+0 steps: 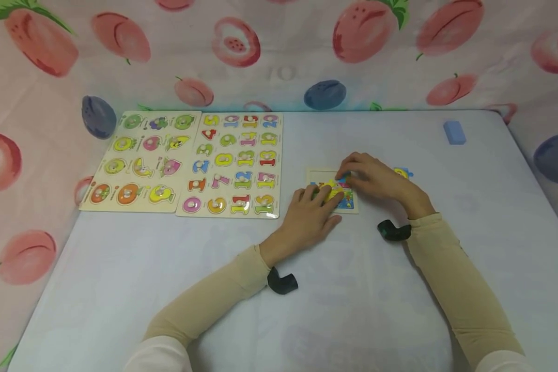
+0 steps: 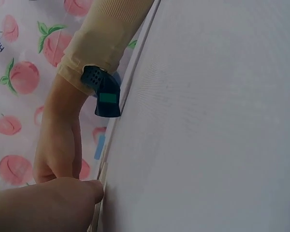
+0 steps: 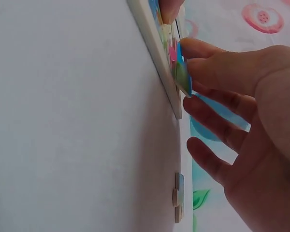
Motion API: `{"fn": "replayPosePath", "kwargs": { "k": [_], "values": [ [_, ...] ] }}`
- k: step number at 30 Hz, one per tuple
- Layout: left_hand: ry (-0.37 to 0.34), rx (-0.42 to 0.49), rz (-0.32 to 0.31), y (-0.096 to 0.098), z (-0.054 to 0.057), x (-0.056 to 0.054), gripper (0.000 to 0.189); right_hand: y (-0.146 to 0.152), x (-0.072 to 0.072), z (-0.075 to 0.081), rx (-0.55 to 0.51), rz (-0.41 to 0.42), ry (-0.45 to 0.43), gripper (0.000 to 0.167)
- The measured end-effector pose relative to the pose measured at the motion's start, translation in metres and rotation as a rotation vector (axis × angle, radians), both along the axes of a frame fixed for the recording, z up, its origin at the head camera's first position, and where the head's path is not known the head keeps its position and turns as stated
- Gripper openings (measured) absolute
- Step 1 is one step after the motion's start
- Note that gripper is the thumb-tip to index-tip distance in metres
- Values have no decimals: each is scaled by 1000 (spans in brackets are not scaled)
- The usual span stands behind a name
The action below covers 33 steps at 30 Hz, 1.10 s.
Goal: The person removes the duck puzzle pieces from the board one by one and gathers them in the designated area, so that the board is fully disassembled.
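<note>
A small jigsaw tray [image 1: 356, 205] with a pale wooden rim lies on the table, partly filled with colourful pieces. My left hand [image 1: 309, 217] rests over its lower left part, fingers spread on a yellow area of the picture. At the tray's upper right, my right hand [image 1: 376, 178] pinches a jigsaw piece [image 3: 182, 76] between thumb and fingertips. That piece is blue and green and stands tilted against the tray in the right wrist view. Another jigsaw piece [image 1: 403, 172], yellow and blue, lies on the table behind the right hand. Fingers hide much of the picture.
To the left lie a fruit peg board [image 1: 121, 178] and a number peg board [image 1: 234, 194], side by side. A blue block [image 1: 454, 133] sits at the back right. Behind the table hangs a fruit-print cloth [image 1: 279, 62]. Each wrist carries a dark camera mount [image 1: 282, 282].
</note>
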State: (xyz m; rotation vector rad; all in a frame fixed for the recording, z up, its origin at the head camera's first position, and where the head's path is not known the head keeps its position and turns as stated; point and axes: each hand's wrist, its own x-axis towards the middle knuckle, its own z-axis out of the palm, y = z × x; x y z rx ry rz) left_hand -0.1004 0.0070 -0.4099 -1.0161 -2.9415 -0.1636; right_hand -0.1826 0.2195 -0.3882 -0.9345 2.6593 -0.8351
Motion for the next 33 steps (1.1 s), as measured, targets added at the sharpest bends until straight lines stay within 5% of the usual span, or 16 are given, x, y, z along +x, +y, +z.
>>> {"fn": "replayPosePath", "kwargs": {
  "k": [6,15,24,33],
  "values": [
    [26,6,1,0,-1,0,53,-2,2,3,-75,-21,13,18],
    [0,25,8,0,-4,1,54,-1,4,3,-110,-114,-118,15],
    [8,39,15,0,-4,3,53,9,1,0,-73,-141,-22,8],
    [-1,40,26,0,-5,3,53,34,-2,3,-139,-239,-68,11]
  ]
}}
